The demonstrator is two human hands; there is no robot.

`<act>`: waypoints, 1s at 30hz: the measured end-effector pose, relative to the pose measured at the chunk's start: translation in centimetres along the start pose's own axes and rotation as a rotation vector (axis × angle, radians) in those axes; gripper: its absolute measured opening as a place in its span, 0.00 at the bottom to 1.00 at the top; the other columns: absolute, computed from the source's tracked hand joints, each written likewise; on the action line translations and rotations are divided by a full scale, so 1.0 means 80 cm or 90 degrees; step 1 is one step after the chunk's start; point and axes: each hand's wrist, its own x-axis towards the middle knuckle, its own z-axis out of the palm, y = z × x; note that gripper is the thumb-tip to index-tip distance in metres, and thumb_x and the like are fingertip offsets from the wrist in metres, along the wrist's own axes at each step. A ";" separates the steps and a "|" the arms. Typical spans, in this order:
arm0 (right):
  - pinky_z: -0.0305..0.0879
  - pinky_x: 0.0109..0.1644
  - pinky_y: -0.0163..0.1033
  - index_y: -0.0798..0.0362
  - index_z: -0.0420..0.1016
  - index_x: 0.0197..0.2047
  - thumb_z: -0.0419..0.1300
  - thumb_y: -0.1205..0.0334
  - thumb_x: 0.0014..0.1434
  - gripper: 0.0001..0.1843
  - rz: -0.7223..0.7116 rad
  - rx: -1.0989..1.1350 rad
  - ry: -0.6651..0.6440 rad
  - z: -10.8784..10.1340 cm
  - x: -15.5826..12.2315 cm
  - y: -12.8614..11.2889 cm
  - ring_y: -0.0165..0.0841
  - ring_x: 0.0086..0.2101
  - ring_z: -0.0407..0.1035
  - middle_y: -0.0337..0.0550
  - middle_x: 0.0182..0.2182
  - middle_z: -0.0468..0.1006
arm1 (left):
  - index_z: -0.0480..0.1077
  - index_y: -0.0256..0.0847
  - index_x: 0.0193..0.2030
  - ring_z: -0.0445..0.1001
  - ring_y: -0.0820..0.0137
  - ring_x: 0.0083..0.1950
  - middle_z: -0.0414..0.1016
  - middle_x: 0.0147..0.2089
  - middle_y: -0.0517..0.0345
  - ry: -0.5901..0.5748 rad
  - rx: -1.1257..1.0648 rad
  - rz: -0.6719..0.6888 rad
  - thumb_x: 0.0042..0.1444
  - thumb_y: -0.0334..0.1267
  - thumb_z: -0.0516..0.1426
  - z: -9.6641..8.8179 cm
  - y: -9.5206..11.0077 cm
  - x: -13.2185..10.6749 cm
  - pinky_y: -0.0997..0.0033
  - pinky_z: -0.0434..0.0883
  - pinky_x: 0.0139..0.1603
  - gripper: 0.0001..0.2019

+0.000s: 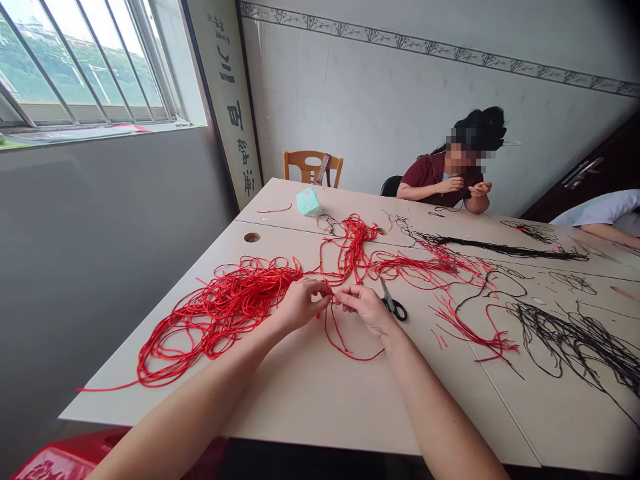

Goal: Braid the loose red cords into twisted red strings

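Observation:
My left hand is closed in a pinch on a thin red cord, just above the table. Close beside it, my right hand pinches the same cord, thumb and finger together. Below the hands the cord hangs down and curves in a loop on the tabletop. What lies right between my fingertips is too small to make out. A big loose heap of red cord spreads to the left of my hands. Beyond them lies a bundle of knotted red cords. Scissors with black handles rest by my right hand.
Black cords and cut red pieces cover the right side of the table. A mint-green box stands at the far edge. Across sits a person; another person's sleeve shows at right. A wooden chair stands behind.

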 end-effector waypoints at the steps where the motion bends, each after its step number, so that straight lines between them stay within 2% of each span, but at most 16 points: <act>1: 0.58 0.33 0.34 0.56 0.76 0.32 0.65 0.53 0.46 0.14 -0.003 -0.016 -0.004 -0.001 0.000 -0.001 0.26 0.26 0.61 0.41 0.27 0.74 | 0.74 0.41 0.32 0.67 0.71 0.34 0.74 0.29 0.58 0.002 0.018 0.015 0.53 0.38 0.55 0.000 0.000 0.000 0.73 0.62 0.38 0.07; 10: 0.59 0.32 0.35 0.57 0.76 0.33 0.63 0.55 0.47 0.14 -0.040 -0.107 -0.015 0.000 -0.001 -0.004 0.28 0.27 0.63 0.41 0.26 0.74 | 0.75 0.44 0.32 0.67 0.66 0.37 0.75 0.31 0.56 0.023 0.106 0.062 0.53 0.40 0.56 0.002 0.001 -0.002 0.67 0.58 0.42 0.07; 13: 0.57 0.29 0.33 0.56 0.73 0.30 0.60 0.56 0.49 0.11 -0.087 -0.182 0.008 0.004 -0.003 -0.002 0.27 0.24 0.61 0.37 0.23 0.71 | 0.75 0.43 0.30 0.67 0.67 0.34 0.75 0.29 0.57 0.000 0.001 0.016 0.51 0.41 0.57 0.000 0.002 -0.001 0.69 0.59 0.38 0.07; 17: 0.56 0.28 0.33 0.54 0.71 0.30 0.57 0.58 0.52 0.08 -0.173 -0.310 0.051 0.006 -0.008 -0.010 0.27 0.24 0.59 0.36 0.23 0.70 | 0.75 0.40 0.30 0.65 0.72 0.28 0.73 0.27 0.58 -0.094 -0.255 -0.157 0.51 0.43 0.56 -0.006 0.005 0.000 0.72 0.60 0.31 0.11; 20: 0.58 0.31 0.34 0.53 0.71 0.31 0.56 0.60 0.54 0.06 -0.231 -0.354 0.031 0.004 -0.013 -0.021 0.28 0.26 0.61 0.37 0.26 0.71 | 0.75 0.38 0.29 0.62 0.75 0.25 0.71 0.26 0.59 -0.139 -0.413 -0.253 0.48 0.44 0.59 -0.010 0.004 0.000 0.74 0.59 0.29 0.10; 26: 0.59 0.35 0.35 0.52 0.71 0.32 0.54 0.63 0.58 0.06 -0.327 -0.401 0.005 -0.001 -0.016 -0.026 0.31 0.32 0.63 0.42 0.31 0.70 | 0.74 0.36 0.29 0.60 0.78 0.25 0.69 0.25 0.59 -0.211 -0.584 -0.313 0.42 0.42 0.64 -0.009 -0.003 0.002 0.74 0.59 0.27 0.11; 30: 0.60 0.37 0.36 0.51 0.71 0.33 0.54 0.62 0.59 0.06 -0.341 -0.386 0.002 0.000 -0.014 -0.022 0.32 0.33 0.63 0.42 0.32 0.70 | 0.72 0.35 0.27 0.62 0.78 0.25 0.71 0.27 0.57 -0.206 -0.608 -0.324 0.41 0.40 0.65 -0.007 -0.005 0.002 0.74 0.59 0.27 0.11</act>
